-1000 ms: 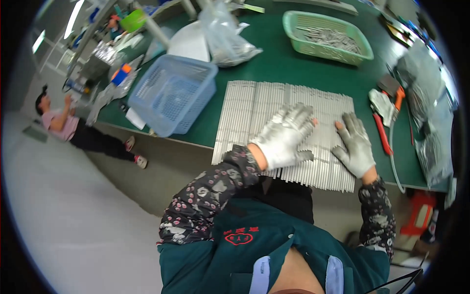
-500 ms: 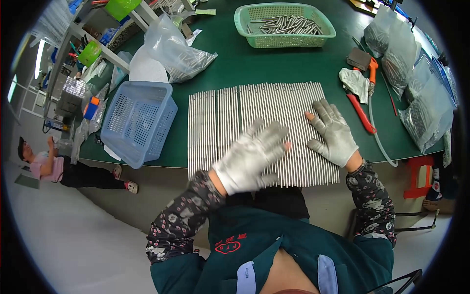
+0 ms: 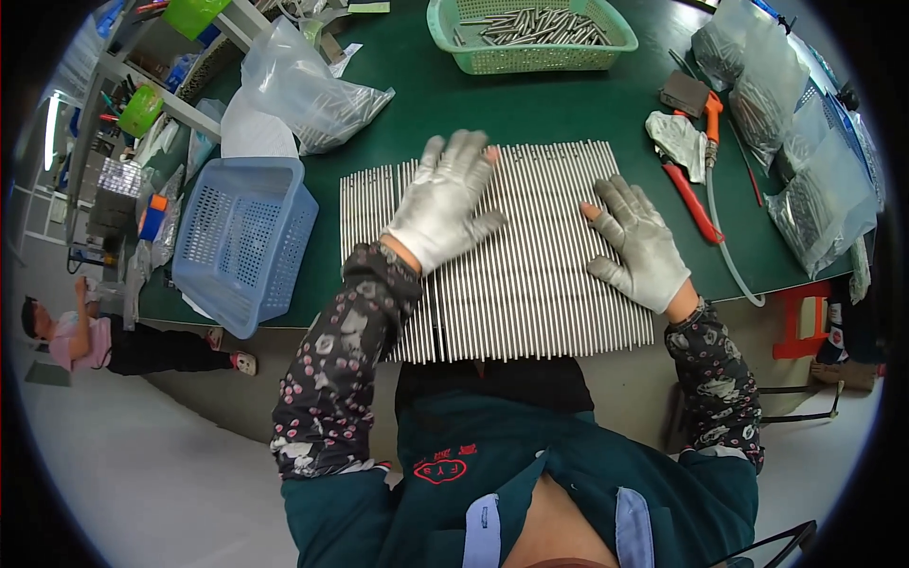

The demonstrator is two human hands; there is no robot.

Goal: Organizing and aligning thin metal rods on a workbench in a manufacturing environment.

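Observation:
A broad row of thin metal rods lies side by side on the green table, their near ends sticking out past its front edge. My left hand, in a pale work glove, rests flat over the left part of the row with its fingers stretched toward the far ends. On the row's right side lies my right hand, gloved too, fingers spread and thumb apart. Bare fingertips poke through both gloves. Neither hand grips a rod. Rods under the palms are hidden.
To the left stands a blue perforated basket; behind it slumps a plastic bag of metal parts. A green basket of short metal pins sits at the back. An orange air gun, red-handled tool and bagged parts lie right.
My left hand has moved left and away from me across the rods, toward their far ends. My right hand stays on the right side. The whole view has shifted slightly.

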